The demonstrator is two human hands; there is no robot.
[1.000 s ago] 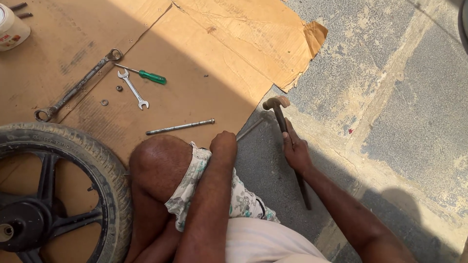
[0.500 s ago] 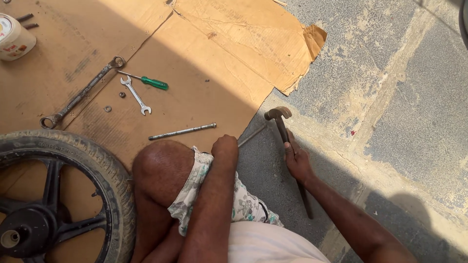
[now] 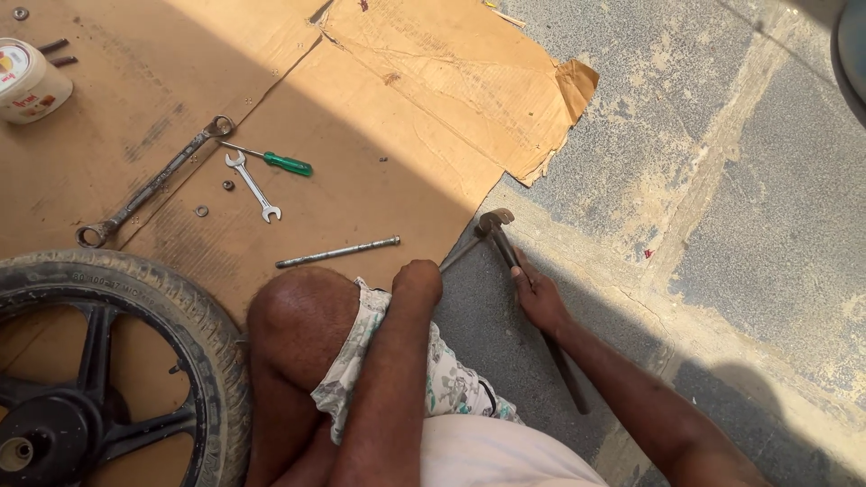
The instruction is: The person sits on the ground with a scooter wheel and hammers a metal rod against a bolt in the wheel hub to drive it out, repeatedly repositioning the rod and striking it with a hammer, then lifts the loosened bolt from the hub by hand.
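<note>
1. The hammer (image 3: 532, 307) is seen in the head view, its only view, just off the near right edge of the cardboard sheet (image 3: 379, 135), on the grey paved ground (image 3: 740, 180). Its head is lower than it was half a second ago and now meets the tip of a thin metal rod (image 3: 462, 253); a blow is judged to be landing or just landed.
2. The right hand (image 3: 539, 302) is closed around the hammer's shaft a little below the head, with the rest of the handle trailing back past the wrist.
3. The left hand (image 3: 417, 280) is curled shut by the knee at the cardboard's near edge; the thin rod is seen coming out from it, so it is judged to be held there, though the fingers are hidden.
4. On the cardboard a long steel pin (image 3: 337, 252), a small open-ended spanner (image 3: 253, 186), a green-handled screwdriver (image 3: 271, 160) and a long ring spanner (image 3: 153, 182) lie untouched; a motorcycle wheel (image 3: 99, 361) rests at its left near corner.
</note>
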